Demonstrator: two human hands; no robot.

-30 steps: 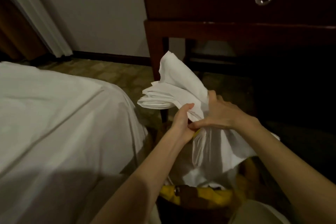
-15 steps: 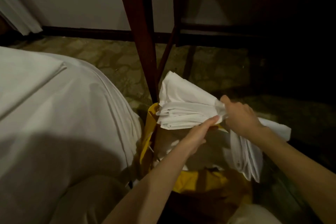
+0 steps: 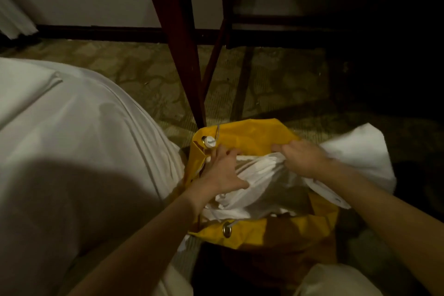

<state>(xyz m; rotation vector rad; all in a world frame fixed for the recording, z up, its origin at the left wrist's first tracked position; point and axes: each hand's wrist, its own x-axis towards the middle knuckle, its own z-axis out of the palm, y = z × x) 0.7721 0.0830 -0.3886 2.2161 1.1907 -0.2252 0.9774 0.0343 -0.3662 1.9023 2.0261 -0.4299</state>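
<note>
A yellow drawstring laundry bag (image 3: pixel 242 136) stands on the carpet between the bed and a table leg, its mouth wide. White folded linen (image 3: pixel 264 175) lies in the mouth, and part of it spills over the right rim (image 3: pixel 360 149). My left hand (image 3: pixel 222 172) presses down on the linen at the bag's left side with fingers spread. My right hand (image 3: pixel 304 157) grips a bunch of the linen near the far rim. A white cord and metal eyelets (image 3: pixel 227 229) show on the bag's rim.
A bed with a white sheet (image 3: pixel 72 151) fills the left. A dark red wooden table leg (image 3: pixel 185 55) stands just behind the bag, with more dark furniture to the right. Patterned carpet (image 3: pixel 276 84) runs to the wall and skirting board. A curtain edge (image 3: pixel 14 19) hangs top left.
Both hands have come down with the white linen from chest height into the yellow bag. The view has tilted down, so the bag's mouth now shows fully.
</note>
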